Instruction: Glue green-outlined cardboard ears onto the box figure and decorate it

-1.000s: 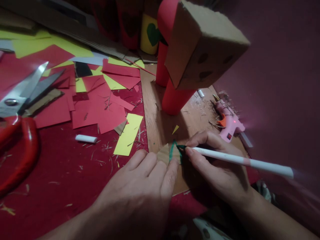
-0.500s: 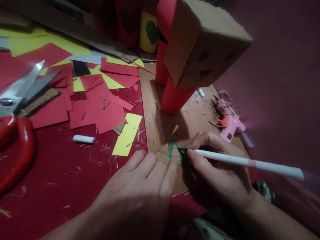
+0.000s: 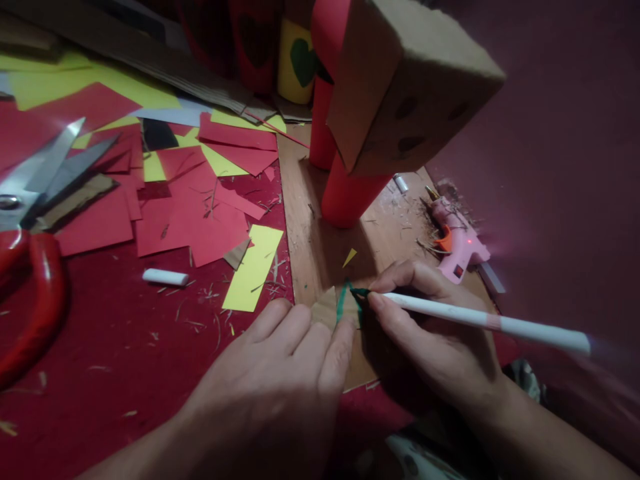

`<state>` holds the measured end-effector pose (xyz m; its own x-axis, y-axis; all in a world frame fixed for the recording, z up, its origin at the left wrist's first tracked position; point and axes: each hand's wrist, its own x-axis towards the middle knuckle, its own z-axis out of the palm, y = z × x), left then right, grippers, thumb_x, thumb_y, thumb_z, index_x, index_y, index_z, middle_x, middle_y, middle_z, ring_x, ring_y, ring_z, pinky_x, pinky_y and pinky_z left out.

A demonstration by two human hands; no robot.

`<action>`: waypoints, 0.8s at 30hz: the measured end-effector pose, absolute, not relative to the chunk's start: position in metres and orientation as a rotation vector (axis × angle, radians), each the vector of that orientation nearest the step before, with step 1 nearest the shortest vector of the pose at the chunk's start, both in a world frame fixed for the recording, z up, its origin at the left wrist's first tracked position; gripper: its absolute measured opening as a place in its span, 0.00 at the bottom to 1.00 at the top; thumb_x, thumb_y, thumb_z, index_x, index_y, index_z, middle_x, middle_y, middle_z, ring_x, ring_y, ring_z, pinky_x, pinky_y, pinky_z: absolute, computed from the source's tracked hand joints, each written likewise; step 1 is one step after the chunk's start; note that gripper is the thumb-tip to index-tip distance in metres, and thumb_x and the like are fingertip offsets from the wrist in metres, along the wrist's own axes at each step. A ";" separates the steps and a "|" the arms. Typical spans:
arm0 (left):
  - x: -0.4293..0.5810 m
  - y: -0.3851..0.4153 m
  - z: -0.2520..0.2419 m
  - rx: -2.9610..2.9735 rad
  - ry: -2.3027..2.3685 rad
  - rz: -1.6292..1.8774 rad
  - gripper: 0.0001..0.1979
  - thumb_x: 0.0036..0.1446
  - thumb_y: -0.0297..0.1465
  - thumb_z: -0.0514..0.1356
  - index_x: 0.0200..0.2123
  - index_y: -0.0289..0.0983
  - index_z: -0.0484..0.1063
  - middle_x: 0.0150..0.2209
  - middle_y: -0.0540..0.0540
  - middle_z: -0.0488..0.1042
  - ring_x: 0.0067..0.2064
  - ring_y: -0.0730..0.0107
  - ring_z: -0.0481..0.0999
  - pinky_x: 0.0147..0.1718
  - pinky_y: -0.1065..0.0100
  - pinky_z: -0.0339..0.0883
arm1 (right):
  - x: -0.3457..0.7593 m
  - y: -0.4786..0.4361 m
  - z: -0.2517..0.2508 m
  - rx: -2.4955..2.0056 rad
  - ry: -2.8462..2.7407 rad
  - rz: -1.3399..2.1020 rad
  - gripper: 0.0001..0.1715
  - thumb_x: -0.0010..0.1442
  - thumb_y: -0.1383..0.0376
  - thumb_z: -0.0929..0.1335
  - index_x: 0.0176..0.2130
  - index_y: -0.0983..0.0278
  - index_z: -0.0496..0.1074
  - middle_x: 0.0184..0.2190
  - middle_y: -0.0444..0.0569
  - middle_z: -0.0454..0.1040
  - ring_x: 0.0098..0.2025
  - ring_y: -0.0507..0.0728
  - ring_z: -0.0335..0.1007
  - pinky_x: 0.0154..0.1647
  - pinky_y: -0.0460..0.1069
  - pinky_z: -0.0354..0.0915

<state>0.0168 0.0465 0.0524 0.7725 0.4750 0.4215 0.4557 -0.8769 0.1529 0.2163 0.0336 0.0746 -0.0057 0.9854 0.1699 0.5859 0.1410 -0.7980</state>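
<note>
With its fingertips on a small cardboard triangle (image 3: 347, 309), my left hand (image 3: 283, 367) presses the piece flat on a wooden board (image 3: 303, 257). Green lines run along the triangle's edges. Beside it, a plain cardboard triangle (image 3: 325, 307) lies against my left fingers, partly covered by them. My right hand (image 3: 435, 327) pinches a white felt-tip marker (image 3: 460, 315) close to its dark green tip. That tip touches or hovers at the triangle's right edge; I cannot tell which.
Beyond my hands stands a red-legged figure with a cardboard box head (image 3: 425, 80). A pink glue gun (image 3: 457, 247) lies right. To the left are open red-handled scissors (image 3: 45, 267), a white marker cap (image 3: 165, 277), a yellow paper strip (image 3: 255, 267) and red paper scraps (image 3: 190, 213).
The marker tip has moved slightly left and up along the triangle's right edge, my right hand shifting with it. My left hand stays on the piece.
</note>
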 end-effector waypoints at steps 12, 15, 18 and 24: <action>0.021 0.037 0.041 2.875 0.882 0.775 0.20 0.62 0.25 0.49 0.51 0.27 0.74 0.27 0.44 0.72 0.34 0.55 0.72 0.40 0.54 0.67 | 0.217 0.031 0.075 -1.502 -1.433 0.832 0.08 0.59 0.70 0.70 0.29 0.60 0.71 0.19 0.40 0.70 0.19 0.49 0.64 0.17 0.43 0.59; 0.022 0.036 0.037 2.867 0.880 0.765 0.19 0.63 0.27 0.50 0.52 0.28 0.74 0.26 0.44 0.72 0.34 0.55 0.71 0.42 0.54 0.67 | 0.218 0.032 0.076 -1.518 -1.467 0.802 0.09 0.58 0.71 0.70 0.27 0.60 0.71 0.19 0.40 0.70 0.20 0.51 0.65 0.18 0.44 0.60; 0.023 0.036 0.036 2.865 0.898 0.822 0.19 0.63 0.26 0.49 0.50 0.29 0.75 0.26 0.44 0.71 0.33 0.56 0.70 0.41 0.54 0.66 | 0.219 0.032 0.077 -1.507 -1.505 0.779 0.09 0.59 0.70 0.70 0.28 0.60 0.71 0.20 0.41 0.72 0.21 0.51 0.67 0.19 0.44 0.62; 0.024 0.037 0.036 2.891 0.899 0.849 0.19 0.62 0.25 0.49 0.49 0.27 0.76 0.27 0.44 0.72 0.34 0.57 0.71 0.40 0.56 0.67 | 0.218 0.031 0.078 -1.523 -1.580 0.758 0.08 0.59 0.71 0.69 0.29 0.60 0.70 0.20 0.39 0.70 0.21 0.49 0.65 0.20 0.44 0.62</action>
<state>0.0241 0.0369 0.0356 0.6908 0.5250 0.4972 0.5264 -0.8366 0.1519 0.2185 0.0310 0.0775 0.0411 0.9897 0.1371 0.5121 0.0969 -0.8534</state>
